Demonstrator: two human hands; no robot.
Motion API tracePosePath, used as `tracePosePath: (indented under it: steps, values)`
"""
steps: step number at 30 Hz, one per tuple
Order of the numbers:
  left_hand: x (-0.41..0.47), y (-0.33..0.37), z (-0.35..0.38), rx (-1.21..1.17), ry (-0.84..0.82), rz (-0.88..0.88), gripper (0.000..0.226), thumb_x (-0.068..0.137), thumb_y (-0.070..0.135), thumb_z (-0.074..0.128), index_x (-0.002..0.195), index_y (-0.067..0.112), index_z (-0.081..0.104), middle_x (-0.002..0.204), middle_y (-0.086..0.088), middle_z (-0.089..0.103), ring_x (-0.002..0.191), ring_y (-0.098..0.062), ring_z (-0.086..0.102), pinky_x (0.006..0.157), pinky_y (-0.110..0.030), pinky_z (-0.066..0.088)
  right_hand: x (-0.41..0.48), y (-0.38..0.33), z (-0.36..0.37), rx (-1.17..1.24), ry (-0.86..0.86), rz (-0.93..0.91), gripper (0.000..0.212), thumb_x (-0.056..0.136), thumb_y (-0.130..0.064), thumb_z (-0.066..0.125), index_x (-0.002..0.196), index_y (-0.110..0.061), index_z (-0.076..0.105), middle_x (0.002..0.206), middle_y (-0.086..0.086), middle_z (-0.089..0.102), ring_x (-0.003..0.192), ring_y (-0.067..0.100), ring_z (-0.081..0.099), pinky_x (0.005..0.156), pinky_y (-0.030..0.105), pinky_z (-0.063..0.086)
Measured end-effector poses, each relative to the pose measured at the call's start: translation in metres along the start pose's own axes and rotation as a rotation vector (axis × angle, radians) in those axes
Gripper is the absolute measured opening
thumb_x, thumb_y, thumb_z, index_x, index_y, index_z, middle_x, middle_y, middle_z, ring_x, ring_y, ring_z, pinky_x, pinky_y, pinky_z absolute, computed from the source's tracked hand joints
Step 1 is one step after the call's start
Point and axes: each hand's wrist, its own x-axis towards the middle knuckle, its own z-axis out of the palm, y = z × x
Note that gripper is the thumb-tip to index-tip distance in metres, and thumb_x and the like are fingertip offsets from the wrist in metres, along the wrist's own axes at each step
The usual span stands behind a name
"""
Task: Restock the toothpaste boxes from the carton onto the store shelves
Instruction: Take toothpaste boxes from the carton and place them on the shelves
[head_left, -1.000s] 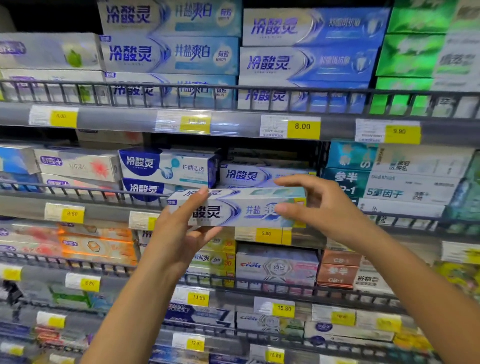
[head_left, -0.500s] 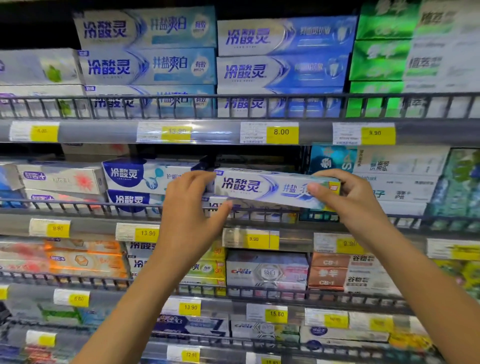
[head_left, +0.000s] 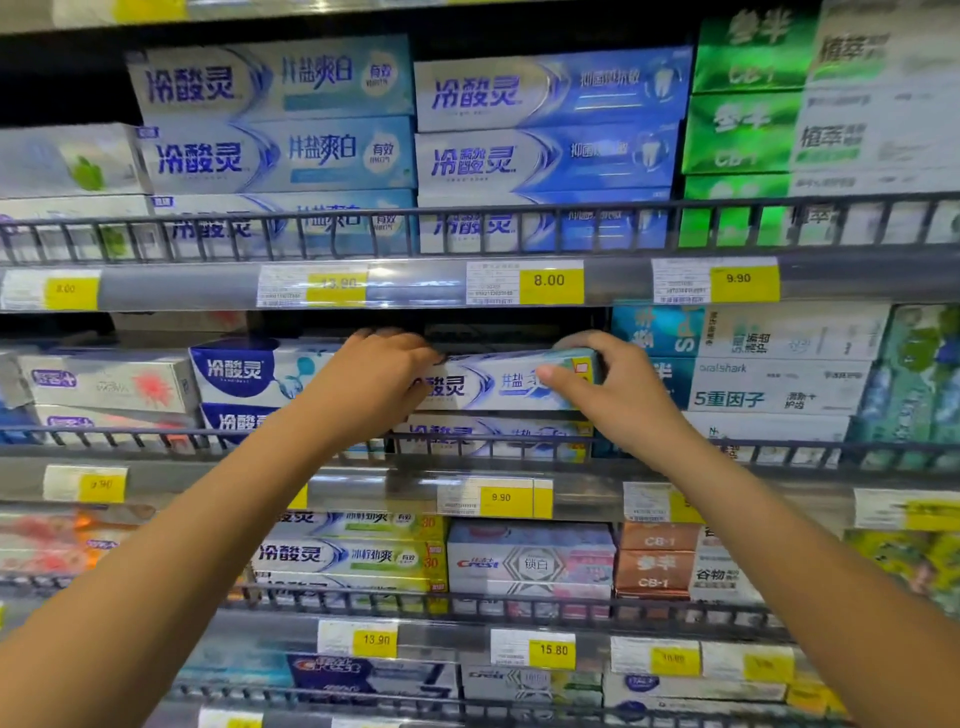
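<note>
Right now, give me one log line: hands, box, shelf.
phase: shelving | toothpaste box: roughly level, above matching box, contact unclear | left-hand grip: box's left end | right-hand grip: box's right end | carton: not visible

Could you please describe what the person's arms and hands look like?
Both are bare: the left hand and right hand wear no gloves, and no rings, watch or bracelet show. The left forearm and right forearm are uncovered up to the frame's edge, with no sleeve in view.

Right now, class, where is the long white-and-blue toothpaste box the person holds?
The toothpaste box is mid-frame in the head view, gripped by left hand and right hand, below the yellow 8.00 price tag, above a matching white-and-blue box.
</note>
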Motion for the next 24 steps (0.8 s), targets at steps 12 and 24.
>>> tracePosePath:
  steps: [12, 24]
  values:
    - [0.016, -0.01, -0.003, -0.068, -0.074, 0.049, 0.032, 0.093, 0.029, 0.056, 0.121, 0.016, 0.064, 0.121, -0.002, 0.062, 0.108, -0.026, 0.058, 0.084, -0.037, 0.049, 0.015, 0.001, 0.002, -0.67, -0.23, -0.352, 0.042, 0.088, -0.03, 0.063, 0.122, -0.006, 0.059, 0.122, 0.012, 0.056, 0.117, 0.024, 0.046, 0.099, 0.024, 0.03]
    - [0.022, -0.014, 0.001, -0.063, -0.008, 0.141, 0.023, 0.089, 0.03, 0.062, 0.1, 0.012, 0.071, 0.093, -0.006, 0.063, 0.086, -0.03, 0.06, 0.069, -0.036, 0.049, 0.037, -0.008, -0.002, -0.769, -0.352, -0.351, 0.038, 0.087, -0.027, 0.064, 0.121, -0.009, 0.06, 0.123, 0.007, 0.061, 0.117, 0.022, 0.051, 0.097, 0.027, 0.036]
